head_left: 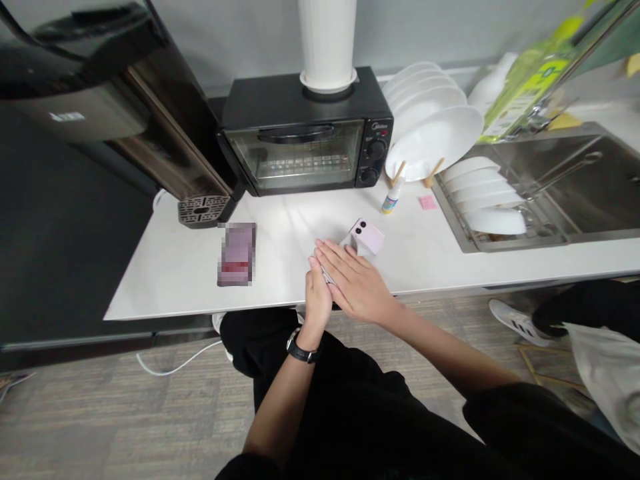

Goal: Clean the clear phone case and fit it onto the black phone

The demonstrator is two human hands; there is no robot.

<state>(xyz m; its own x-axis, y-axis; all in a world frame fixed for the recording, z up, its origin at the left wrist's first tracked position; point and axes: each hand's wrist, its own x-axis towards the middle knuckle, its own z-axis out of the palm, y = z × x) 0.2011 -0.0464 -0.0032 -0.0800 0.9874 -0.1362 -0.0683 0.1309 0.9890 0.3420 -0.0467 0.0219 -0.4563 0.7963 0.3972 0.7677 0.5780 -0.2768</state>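
Note:
A pale pink phone (pixel 371 236) with two dark camera lenses lies slanted at the worktop's front, mostly covered by my hands. Something whitish shows beside it under my fingers; its kind is unclear. My right hand (pixel 361 283) rests flat over the phone's near part, fingers stretched out and pointing left. Tucked against the near end is my left hand (pixel 318 293), thumb up along the edge and fingers closed around it, partly hidden by the right hand. A small white bottle with a yellow-blue label (pixel 391 200) stands beyond the phone. To the left lies a blurred-out purple rectangular item (pixel 238 255).
Behind stands a black toaster oven (pixel 300 133) with a white cylinder on top. A drinks dispenser (pixel 203 210) is at left. White plates (pixel 435 133) stand in a rack, near a pink note (pixel 427 202) and a sink (pixel 575 237). Another person's shoe (pixel 517 323) shows at right.

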